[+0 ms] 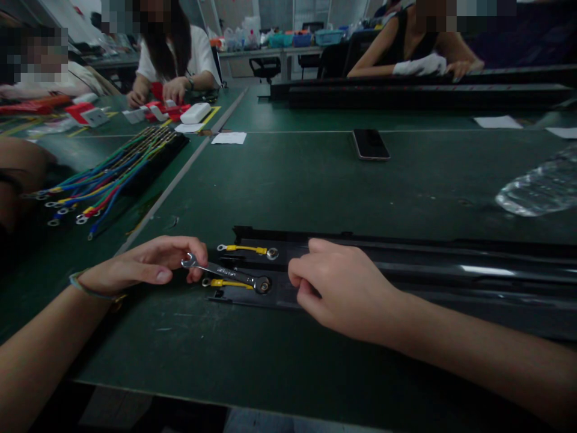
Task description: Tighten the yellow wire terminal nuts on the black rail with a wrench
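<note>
A long black rail [406,264] lies across the green table [293,180] in front of me. My left hand [144,264] is closed on the end of a small steel wrench [225,273], whose ring end sits on a fastener at the rail's left end. Two short yellow wires with ring terminals, one [246,249] above and one [225,283] under the wrench, lie on that end. My right hand [338,285] rests on the rail just right of the wrench, fingers curled and pressed against it.
A bundle of coloured wires [108,180] lies at the left. A phone [370,144] and paper slips [229,138] sit farther back, a plastic bottle [536,186] at the right. Other people work at the far side, beside more black rails [428,95].
</note>
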`<state>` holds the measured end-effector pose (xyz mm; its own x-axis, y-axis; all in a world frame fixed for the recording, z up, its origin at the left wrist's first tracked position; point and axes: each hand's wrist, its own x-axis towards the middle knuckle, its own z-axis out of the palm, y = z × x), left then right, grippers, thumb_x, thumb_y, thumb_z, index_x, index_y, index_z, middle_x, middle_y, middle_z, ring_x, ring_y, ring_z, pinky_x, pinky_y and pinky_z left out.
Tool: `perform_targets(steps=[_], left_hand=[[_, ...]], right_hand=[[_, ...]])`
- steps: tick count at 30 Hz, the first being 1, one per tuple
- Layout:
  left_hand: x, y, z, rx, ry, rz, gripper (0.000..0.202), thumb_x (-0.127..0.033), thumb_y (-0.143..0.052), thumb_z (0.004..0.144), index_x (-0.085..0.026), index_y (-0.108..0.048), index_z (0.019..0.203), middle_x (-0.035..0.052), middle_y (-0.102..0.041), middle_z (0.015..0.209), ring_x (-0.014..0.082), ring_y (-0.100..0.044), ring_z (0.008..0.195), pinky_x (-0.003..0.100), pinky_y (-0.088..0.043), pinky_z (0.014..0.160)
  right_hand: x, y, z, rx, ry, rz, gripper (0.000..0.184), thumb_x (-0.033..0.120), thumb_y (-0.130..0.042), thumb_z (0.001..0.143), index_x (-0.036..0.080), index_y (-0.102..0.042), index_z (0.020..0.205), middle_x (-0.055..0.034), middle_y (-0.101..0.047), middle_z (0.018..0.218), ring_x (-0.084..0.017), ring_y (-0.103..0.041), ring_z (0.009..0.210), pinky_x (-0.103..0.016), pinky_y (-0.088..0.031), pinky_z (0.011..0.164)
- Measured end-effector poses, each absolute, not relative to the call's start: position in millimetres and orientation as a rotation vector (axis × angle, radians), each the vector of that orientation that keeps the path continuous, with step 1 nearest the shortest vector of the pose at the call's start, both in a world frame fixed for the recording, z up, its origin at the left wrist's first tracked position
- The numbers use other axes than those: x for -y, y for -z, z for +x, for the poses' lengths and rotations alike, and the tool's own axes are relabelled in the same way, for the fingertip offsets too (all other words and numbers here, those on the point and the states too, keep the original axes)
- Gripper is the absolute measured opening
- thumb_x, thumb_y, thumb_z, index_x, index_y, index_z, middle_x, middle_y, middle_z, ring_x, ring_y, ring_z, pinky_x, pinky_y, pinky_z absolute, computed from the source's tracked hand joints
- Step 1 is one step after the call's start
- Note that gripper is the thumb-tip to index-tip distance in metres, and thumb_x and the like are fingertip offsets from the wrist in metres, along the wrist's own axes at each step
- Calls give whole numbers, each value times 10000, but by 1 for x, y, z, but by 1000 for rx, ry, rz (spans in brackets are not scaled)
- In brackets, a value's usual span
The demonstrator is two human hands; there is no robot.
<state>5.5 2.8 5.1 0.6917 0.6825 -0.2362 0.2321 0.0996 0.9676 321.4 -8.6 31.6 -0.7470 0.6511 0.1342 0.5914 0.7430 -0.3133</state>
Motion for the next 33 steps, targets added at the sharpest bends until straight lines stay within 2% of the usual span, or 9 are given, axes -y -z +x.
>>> perform_targets(steps=[12,24,33], left_hand=[[-3,-7,7,-802,-365,1491,387,-395,-566,694,-141,-506,979,64,-526,830,204,-471,787,279,-388,685],[-1,-8,7,-847,-310,1553,344,-341,-562,709,-152,-501,990,62,-522,850,207,-469,807,279,-390,709],[-4,-7,7,-820,-337,1525,342,-339,-562,704,-147,-517,983,71,-533,844,207,-479,783,276,-395,677]], right_hand=[[9,-30,321,2706,-339,-977,96,145,-458,692,174,-542,657,-2,-511,604,-122,-355,593,-238,-212,482],[10,-30,322,2699,-352,-970,103,144,-453,695,173,-541,650,-3,-510,600,-120,-352,583,-236,-206,475],[8,-29,321,2701,-351,-976,97,144,-456,691,173,-538,647,-1,-517,600,-120,-352,591,-235,-206,476]])
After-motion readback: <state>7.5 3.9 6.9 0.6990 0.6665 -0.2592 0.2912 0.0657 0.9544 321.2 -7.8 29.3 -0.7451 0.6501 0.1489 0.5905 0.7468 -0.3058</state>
